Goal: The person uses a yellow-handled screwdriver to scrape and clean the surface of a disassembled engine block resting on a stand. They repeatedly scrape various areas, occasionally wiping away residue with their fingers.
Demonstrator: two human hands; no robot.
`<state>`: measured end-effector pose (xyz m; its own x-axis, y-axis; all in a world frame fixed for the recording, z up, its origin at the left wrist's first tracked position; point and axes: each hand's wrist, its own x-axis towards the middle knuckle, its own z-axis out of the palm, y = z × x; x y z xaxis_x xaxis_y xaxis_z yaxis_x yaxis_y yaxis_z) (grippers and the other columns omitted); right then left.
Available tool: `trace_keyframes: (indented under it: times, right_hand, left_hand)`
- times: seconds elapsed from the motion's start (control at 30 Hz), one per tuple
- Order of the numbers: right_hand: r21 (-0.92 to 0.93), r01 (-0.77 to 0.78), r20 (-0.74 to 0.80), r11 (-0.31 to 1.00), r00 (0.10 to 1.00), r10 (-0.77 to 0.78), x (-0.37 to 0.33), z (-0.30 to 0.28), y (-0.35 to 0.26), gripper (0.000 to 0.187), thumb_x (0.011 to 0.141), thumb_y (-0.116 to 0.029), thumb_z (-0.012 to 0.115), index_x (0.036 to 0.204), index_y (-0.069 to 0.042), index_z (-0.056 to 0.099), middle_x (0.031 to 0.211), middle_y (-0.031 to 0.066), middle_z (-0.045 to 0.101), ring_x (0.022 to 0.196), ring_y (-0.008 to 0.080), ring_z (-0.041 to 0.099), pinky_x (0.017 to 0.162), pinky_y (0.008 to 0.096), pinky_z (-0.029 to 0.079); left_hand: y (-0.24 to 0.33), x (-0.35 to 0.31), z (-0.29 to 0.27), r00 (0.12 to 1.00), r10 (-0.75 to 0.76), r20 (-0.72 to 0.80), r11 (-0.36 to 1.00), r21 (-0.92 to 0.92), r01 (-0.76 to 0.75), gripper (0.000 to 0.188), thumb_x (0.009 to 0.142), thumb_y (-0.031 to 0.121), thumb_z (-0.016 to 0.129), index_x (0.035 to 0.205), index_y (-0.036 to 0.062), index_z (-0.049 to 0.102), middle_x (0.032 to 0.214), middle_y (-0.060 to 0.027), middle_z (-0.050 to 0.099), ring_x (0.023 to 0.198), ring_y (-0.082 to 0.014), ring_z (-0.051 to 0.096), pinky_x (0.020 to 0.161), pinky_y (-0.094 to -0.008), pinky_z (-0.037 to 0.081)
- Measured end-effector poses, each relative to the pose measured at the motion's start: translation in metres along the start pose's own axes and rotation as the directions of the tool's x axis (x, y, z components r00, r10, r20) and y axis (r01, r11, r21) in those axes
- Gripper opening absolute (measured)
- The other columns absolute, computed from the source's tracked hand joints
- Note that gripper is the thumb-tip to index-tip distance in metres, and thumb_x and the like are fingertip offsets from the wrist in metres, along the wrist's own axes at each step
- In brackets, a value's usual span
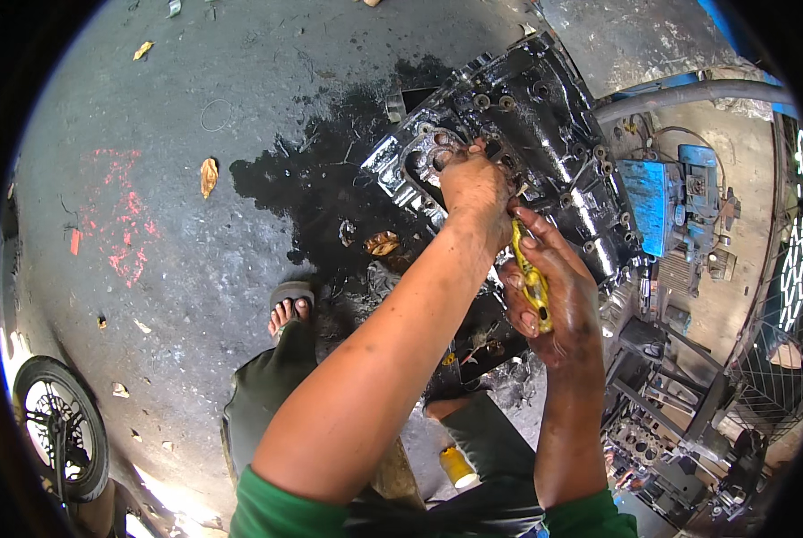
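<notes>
A black, oily engine block (545,117) lies on the ground in front of me. My left hand (476,186) rests at its near left end, beside the round openings of a metal housing (427,152). The fingers there are curled and closed, and whatever they grip is hidden under them. Just to the right and nearer, my right hand (558,282) is closed round a yellow-handled tool (532,278). That handle runs up toward my left wrist. Its working end is hidden, so I cannot tell its exact kind.
Dark oil (307,193) stains the concrete left of the block. A yellow cylinder (457,467) lies by my legs. On the right stand a blue machine (648,206), a metal frame (679,377) and engine parts (639,444). A wheel (59,426) is at lower left.
</notes>
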<state>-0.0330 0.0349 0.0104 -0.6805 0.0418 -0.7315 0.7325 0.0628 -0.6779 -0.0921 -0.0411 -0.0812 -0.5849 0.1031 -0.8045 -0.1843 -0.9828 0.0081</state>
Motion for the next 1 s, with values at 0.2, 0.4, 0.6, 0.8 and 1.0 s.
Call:
trace_keyframes:
  times: [0.2,0.4,0.6,0.8,1.0]
  right_hand:
    - [0.168,0.04,0.061,0.985,0.997,-0.051,-0.034,-0.021,0.013,0.044,0.097,-0.016,0.049,0.139,-0.007,0.04,0.069,0.0099,0.055,0.037,0.0108,0.045,0.032,0.0216,0.037]
    - [0.704,-0.257,0.357,0.662,0.934,-0.017,-0.031,-0.009,0.029,0.038,0.101,-0.021,0.041,0.139,-0.018,0.044,0.072,0.0069,0.052,0.038,0.0092,0.043,0.03,0.0198,0.038]
    - [0.883,-0.376,0.415,0.282,0.905,-0.091,-0.003,0.034,0.069,0.028,0.101,-0.024,0.046,0.079,-0.007,0.049,0.059,0.002,0.05,0.035,0.0077,0.041,0.029,0.021,0.036]
    - [0.88,-0.47,0.464,0.063,0.826,-0.321,-0.012,0.04,0.078,0.018,0.101,-0.023,0.045,0.095,-0.009,0.053,0.066,0.0024,0.054,0.034,0.0073,0.042,0.029,0.0203,0.037]
    - [0.906,-0.423,0.411,0.008,0.876,-0.253,-0.011,0.04,0.075,0.012,0.101,-0.023,0.047,0.11,-0.018,0.053,0.068,0.0004,0.05,0.038,0.0065,0.042,0.03,0.0193,0.036]
  left_hand:
    - [-0.014,-0.032,0.005,0.995,-0.018,0.097,0.993,0.122,0.006,0.011,0.103,0.023,0.044,0.106,0.0154,0.053,0.068,0.0026,0.045,0.053,-0.0088,0.036,0.049,-0.0251,0.028]
    - [0.01,-0.033,-0.006,0.989,-0.115,0.091,0.981,0.17,0.098,0.01,0.101,0.015,0.043,0.106,0.0106,0.05,0.069,-0.0018,0.052,0.051,-0.011,0.04,0.046,-0.0278,0.031]
    - [0.041,-0.005,-0.023,0.979,-0.169,0.118,0.915,0.387,0.111,0.016,0.1,0.004,0.041,0.094,0.0027,0.055,0.07,-0.0011,0.051,0.052,-0.0076,0.04,0.045,-0.0228,0.032]
    - [0.045,-0.03,-0.019,0.982,-0.13,0.139,0.832,0.553,0.032,0.017,0.101,0.005,0.04,0.101,0.0043,0.057,0.071,0.0045,0.05,0.054,-0.0039,0.037,0.05,-0.0207,0.03]
    - [0.036,-0.05,-0.018,0.972,-0.062,0.225,0.848,0.526,-0.068,0.021,0.099,0.002,0.038,0.113,0.0015,0.053,0.076,0.0037,0.047,0.057,-0.004,0.038,0.054,-0.0203,0.034]
